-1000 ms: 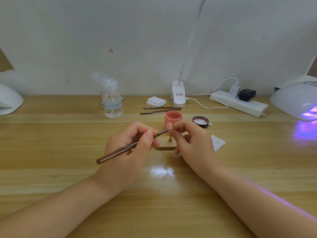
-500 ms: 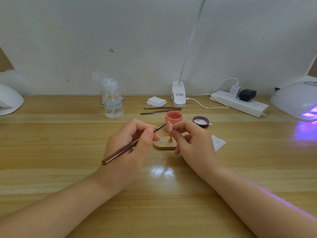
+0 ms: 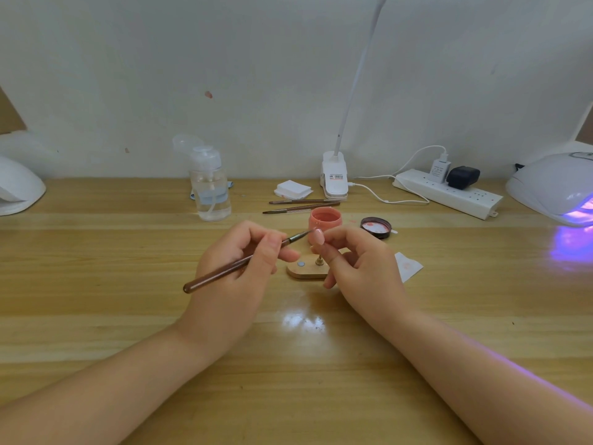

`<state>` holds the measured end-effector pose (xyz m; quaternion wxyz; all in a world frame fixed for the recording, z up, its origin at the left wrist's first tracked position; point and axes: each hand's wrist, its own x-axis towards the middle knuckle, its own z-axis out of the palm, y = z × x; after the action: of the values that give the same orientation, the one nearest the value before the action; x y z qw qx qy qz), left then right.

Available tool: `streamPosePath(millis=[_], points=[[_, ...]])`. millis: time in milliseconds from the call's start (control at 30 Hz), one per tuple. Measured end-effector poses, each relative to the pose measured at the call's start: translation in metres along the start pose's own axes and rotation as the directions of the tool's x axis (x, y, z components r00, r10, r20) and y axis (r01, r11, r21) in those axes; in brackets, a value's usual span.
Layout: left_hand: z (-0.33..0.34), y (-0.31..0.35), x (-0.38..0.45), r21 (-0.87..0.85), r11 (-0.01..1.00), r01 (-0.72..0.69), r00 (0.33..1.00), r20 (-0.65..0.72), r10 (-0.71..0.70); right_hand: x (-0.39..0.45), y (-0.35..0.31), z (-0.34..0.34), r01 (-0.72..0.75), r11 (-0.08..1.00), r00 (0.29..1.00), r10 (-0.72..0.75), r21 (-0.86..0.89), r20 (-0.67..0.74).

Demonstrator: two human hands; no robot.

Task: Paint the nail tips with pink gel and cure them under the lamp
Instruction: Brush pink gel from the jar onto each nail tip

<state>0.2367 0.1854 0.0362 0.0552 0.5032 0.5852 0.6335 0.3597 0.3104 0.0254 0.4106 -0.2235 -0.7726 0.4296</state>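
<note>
My left hand [image 3: 237,268] grips a brown-handled brush [image 3: 237,264], its bristles touching a pale pink nail tip [image 3: 318,236]. My right hand [image 3: 359,268] pinches that nail tip between thumb and fingers, just above a small wooden holder base [image 3: 306,271] with a brass peg. Right behind the nail tip stands the open pink gel jar [image 3: 324,219]. The jar's dark lid [image 3: 376,227] lies to its right. A white curing lamp [image 3: 555,187] at the far right glows purple onto the table.
Two spare brushes [image 3: 301,205], a stack of white pads [image 3: 292,189] and a clear pump bottle [image 3: 210,191] sit behind the jar. A clip lamp base [image 3: 333,178], a power strip [image 3: 449,195], a white paper scrap [image 3: 407,266] and another white device [image 3: 17,187] at far left.
The brush tip rose a little and stroked along the nail tip, the handle tilting; my right hand lifted the nail tip slightly, still above the holder.
</note>
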Motion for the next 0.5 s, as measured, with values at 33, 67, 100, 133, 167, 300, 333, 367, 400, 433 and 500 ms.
streamPosePath(millis=[33, 67, 100, 133, 167, 300, 333, 367, 400, 433, 500], points=[[0.0001, -0.0002, -0.0001, -0.003, 1.000, 0.004, 1.000, 0.016, -0.004, -0.0001, 0.0000, -0.0001, 0.003, 1.000, 1.000, -0.003, -0.004, 0.001], [-0.0004, 0.0002, -0.0005, -0.015, 1.000, 0.001, 1.000, 0.032, -0.001, -0.0003, -0.0001, -0.0003, 0.004, 1.000, 1.000, -0.004, -0.007, 0.002], [-0.0009, 0.0008, -0.0006, -0.034, 0.999, -0.009, 0.999, 0.045, 0.010, -0.0004, 0.0000, -0.0005, 0.003, 1.000, 1.000, -0.003, -0.008, 0.001], [-0.0016, 0.0015, -0.0007, -0.053, 0.998, -0.023, 0.998, 0.054, 0.026, -0.0005, 0.0001, -0.0006, 0.001, 1.000, 1.000, -0.001, -0.007, -0.001], [-0.0019, 0.0021, -0.0007, -0.065, 0.997, -0.037, 0.997, 0.059, 0.041, -0.0003, 0.0002, -0.0006, -0.002, 1.000, 1.000, 0.002, -0.007, -0.004], [-0.0010, 0.0021, -0.0004, -0.064, 0.996, -0.067, 0.997, 0.034, 0.070, -0.0002, 0.0002, -0.0002, -0.002, 1.000, 1.000, 0.002, -0.008, -0.003], [-0.0008, 0.0013, 0.0000, -0.059, 0.996, -0.061, 0.998, 0.023, 0.063, -0.0002, 0.0001, -0.0002, 0.002, 1.000, 1.000, -0.002, -0.012, -0.002], [-0.0006, 0.0003, 0.0009, -0.053, 0.997, -0.049, 0.999, 0.009, 0.050, -0.0002, 0.0001, -0.0002, 0.005, 1.000, 1.000, -0.005, -0.014, 0.000], [-0.0009, -0.0008, 0.0015, -0.041, 0.998, -0.037, 0.999, -0.006, 0.037, -0.0003, 0.0001, -0.0002, 0.006, 1.000, 1.000, -0.006, -0.014, 0.000], [-0.0012, -0.0018, 0.0023, -0.025, 0.999, -0.028, 0.999, -0.022, 0.027, -0.0002, 0.0000, -0.0002, 0.005, 1.000, 1.000, -0.005, -0.013, 0.000], [-0.0014, -0.0029, 0.0024, 0.002, 1.000, -0.016, 0.999, -0.044, 0.017, 0.0000, 0.0001, 0.0002, 0.002, 1.000, 1.000, -0.002, -0.009, -0.005]])
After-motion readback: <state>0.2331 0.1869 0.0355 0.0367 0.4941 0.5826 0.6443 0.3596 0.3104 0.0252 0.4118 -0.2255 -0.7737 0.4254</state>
